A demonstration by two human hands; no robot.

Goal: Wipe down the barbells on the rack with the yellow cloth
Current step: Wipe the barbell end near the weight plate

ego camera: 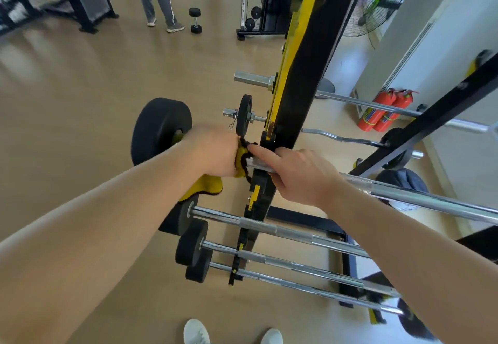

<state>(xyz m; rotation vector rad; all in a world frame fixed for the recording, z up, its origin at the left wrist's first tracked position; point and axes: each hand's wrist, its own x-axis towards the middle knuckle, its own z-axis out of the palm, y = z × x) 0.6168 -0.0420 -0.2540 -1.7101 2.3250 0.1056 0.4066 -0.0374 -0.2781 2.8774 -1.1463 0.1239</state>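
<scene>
Yellow cloth wraps the barbell, my left hand curled round both. My right hand grips it too, over tan floor.

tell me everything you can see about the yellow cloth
The yellow cloth looks like soft fabric with a black stitched edge. It is bunched in the left hand, which grips it around the end of a chrome barbell beside the rack upright. A loose fold hangs below the wrist. The right hand, holding the same bar, touches the cloth's black edge with its forefinger.
</scene>
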